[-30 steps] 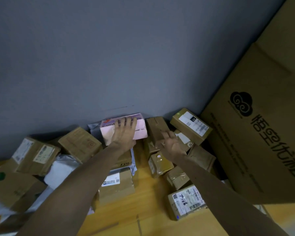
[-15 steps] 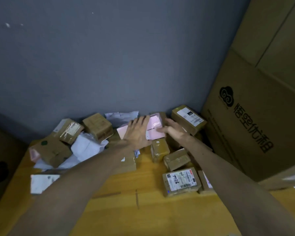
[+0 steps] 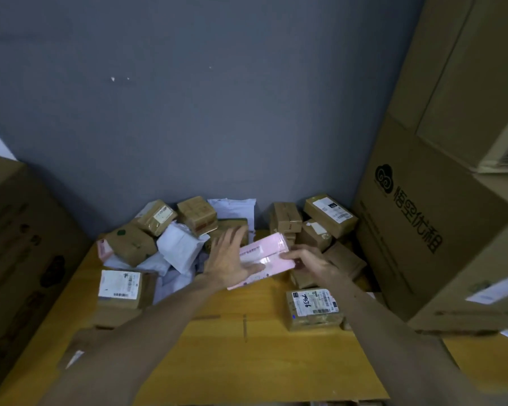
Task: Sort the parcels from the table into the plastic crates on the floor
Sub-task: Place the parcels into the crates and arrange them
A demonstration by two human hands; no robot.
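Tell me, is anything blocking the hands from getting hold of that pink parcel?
Nothing visible does. The left hand lies flat on the pink parcel and the right hand grips its right end. The crates are out of view, so the way there cannot be judged.

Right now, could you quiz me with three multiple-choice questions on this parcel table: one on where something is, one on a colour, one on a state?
1. Where does the handwritten-label parcel lie? A on the wooden table; B on the floor; C in a crate.
2. What colour is the held parcel? A brown; B green; C pink.
3. The held parcel is: A buried in the pile; B between both hands; C torn open.
Answers: 1 A, it rests on the tabletop by the right forearm. 2 C, its wrap is pink. 3 B, the left hand presses one end and the right hand grips the other.
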